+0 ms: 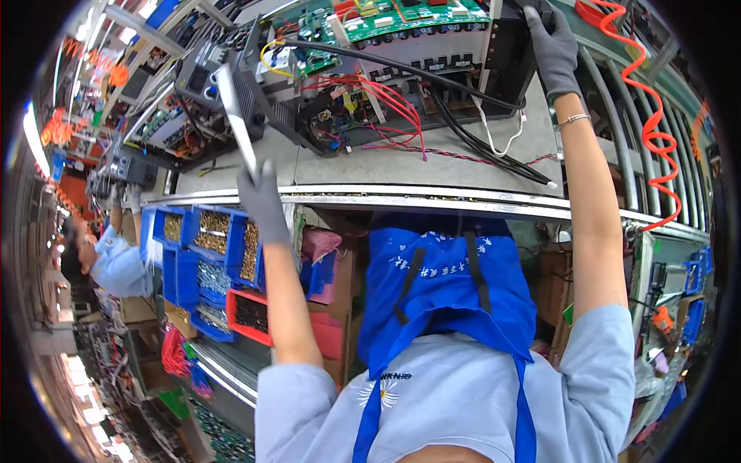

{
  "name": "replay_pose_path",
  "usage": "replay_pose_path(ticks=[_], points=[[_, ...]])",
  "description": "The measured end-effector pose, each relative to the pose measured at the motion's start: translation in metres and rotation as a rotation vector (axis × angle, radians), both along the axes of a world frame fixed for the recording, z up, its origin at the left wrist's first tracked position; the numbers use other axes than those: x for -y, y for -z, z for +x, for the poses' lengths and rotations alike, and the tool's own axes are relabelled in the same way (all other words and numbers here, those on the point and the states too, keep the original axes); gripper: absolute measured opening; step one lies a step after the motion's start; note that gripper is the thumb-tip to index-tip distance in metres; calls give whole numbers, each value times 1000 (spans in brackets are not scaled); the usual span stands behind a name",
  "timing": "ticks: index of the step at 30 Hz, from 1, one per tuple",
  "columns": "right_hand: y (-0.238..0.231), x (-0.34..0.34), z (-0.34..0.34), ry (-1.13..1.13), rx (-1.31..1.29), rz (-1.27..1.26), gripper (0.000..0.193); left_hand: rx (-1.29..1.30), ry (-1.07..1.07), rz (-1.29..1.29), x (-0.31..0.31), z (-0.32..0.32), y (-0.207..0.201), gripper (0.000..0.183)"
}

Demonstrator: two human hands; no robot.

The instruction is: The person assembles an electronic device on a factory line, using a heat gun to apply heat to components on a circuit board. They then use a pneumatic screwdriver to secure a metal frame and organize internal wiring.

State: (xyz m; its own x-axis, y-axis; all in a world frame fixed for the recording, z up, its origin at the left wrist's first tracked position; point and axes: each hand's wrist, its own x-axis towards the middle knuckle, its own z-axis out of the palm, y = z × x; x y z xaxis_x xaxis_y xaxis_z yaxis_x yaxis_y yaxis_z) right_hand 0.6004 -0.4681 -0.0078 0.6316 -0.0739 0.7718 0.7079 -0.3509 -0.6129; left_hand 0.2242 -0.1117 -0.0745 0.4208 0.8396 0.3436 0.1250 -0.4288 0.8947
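Note:
My left hand [264, 202], in a grey glove, is closed around the lower end of a long, flat silver tool [238, 123]. The tool slants up and left over the bench, and its exact kind is unclear. My right hand [554, 52], also gloved in grey, grips the upper edge of the black end panel [509, 58] of an opened electronic unit. Inside the unit are a green circuit board [417, 29], red wires [386, 96] and thick black cables [455, 127]. A white cable [502, 147] hangs out at its near side.
A second opened unit [181, 116] stands to the left. Blue bins [208, 282] and a red bin [248, 315] of small fasteners sit below the bench edge [432, 199]. A coiled red hose [656, 147] hangs by metal rollers [617, 123] at right. A co-worker [120, 262] is at far left.

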Motion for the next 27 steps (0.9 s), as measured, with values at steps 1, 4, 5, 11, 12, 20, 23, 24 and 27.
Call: replay_pose_path(ticks=[1, 4, 5, 11, 12, 20, 23, 24, 27], points=[[-6, -7, -10, 6, 41, 8, 32, -40, -69, 162, 23, -21, -3, 43], [-5, -11, -12, 1, 59, 73, 30, 23, 73, -102, 81, -72, 8, 40], [-3, -13, -10, -6, 77, 97, 30, -12, 206, -127, 94, -81, 10, 41], [1, -12, -5, -109, 102, 142, 31, -595, 679, 504, 110, -20, 17, 26], [-1, -10, -7, -101, 97, 115, 32, -698, 734, 572, 113, -1, 14, 26], [-7, -10, -18, 61, 146, -39, 37, -712, 727, 966, 125, 112, 38, 38], [-2, -8, -11, 104, 163, -20, 37, -331, 742, 1004, 152, 128, 5, 43], [-1, -9, -10, 64, 157, 24, 35, -251, 734, 1072, 165, 134, -14, 44], [6, -10, -6, 110, 144, 60, 35, -167, 691, 1221, 197, 170, -58, 47]])
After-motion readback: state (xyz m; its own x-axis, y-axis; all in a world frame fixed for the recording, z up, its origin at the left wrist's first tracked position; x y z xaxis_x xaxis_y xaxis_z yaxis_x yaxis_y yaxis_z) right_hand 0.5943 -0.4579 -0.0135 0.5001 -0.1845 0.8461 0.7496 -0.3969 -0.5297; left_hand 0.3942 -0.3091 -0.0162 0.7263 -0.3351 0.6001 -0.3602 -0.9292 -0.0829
